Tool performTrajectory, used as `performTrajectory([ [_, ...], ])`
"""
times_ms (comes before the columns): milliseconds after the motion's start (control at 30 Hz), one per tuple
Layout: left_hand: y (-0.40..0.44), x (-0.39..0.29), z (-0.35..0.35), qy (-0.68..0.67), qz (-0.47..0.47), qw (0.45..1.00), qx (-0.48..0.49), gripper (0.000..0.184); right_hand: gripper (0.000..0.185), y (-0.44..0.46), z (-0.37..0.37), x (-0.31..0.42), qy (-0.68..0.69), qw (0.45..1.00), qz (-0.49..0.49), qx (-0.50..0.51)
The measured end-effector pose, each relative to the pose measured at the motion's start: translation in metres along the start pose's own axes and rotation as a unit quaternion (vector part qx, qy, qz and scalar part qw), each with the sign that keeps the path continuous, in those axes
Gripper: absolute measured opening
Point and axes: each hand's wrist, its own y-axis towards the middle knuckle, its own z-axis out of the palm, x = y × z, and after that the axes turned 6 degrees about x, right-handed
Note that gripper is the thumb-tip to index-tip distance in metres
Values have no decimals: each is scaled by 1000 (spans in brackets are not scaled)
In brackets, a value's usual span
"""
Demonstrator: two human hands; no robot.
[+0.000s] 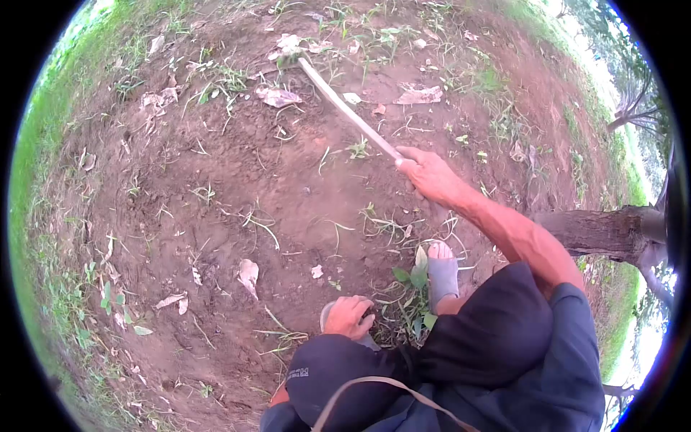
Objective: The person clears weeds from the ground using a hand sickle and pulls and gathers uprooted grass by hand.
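Observation:
My right hand (426,175) is wrapped round the near end of a long, pale wooden-handled tool (351,115). Its shaft slants away to the upper left, over bare soil. At the far end, the tool's head is hard to make out among weeds and a crumpled dry leaf (288,45). Close to my left knee, my left hand (349,317) is held with its fingers curled in, and I see nothing in it. My sandalled right foot (443,272) is on the ground beside a leafy green plant (416,277); the left foot is mostly covered by the left hand and knee.
Brown soil (216,173) spreads ahead, dotted with grass tufts and dry leaves (248,277). A tree trunk (597,234) stands close on the right. Denser grass (43,144) borders the left side. A tan strap (381,379) crosses my lap.

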Motion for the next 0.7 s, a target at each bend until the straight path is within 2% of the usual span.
performTrajectory([
  [67,-1,-5,3,5,-12,1000,-27,33,50,-5,-6,-14,-81,996,-27,0],
  [133,-1,-1,6,-5,-8,999,-36,33,48,-49,-12,-81,-168,967,-170,-94],
  [200,-1,2,6,-14,-9,999,-45,33,48,-120,-14,-151,-128,990,35,-37],
  [233,0,2,7,-16,-12,999,-51,33,48,-156,-16,-183,-119,983,137,-9],
  [267,0,3,6,-13,-16,999,-40,34,48,-157,-14,-181,-122,983,134,-5],
  [433,4,4,4,-11,-22,1000,-12,35,48,-175,-11,-132,-106,991,-36,-69],
  [467,5,4,5,-12,-18,1000,-14,35,49,-144,-20,-139,-215,973,-63,-46],
  [500,5,5,5,-14,-16,1000,-17,35,48,-101,-29,-127,-179,976,-89,-81],
  [533,5,5,6,-12,-18,1000,-17,35,48,-61,-27,-91,-151,983,-3,-103],
  [567,5,4,6,-10,-21,999,-23,34,49,-9,-28,-109,-219,948,-151,-176],
  [600,4,4,6,-9,-23,999,-28,34,52,23,-33,-79,-189,969,-75,-142],
  [633,2,4,7,-9,-25,999,-29,34,49,57,-40,-60,-174,968,-119,-134],
  [700,1,4,9,-7,-35,999,-42,33,48,95,-45,1,-80,992,-26,-91],
])
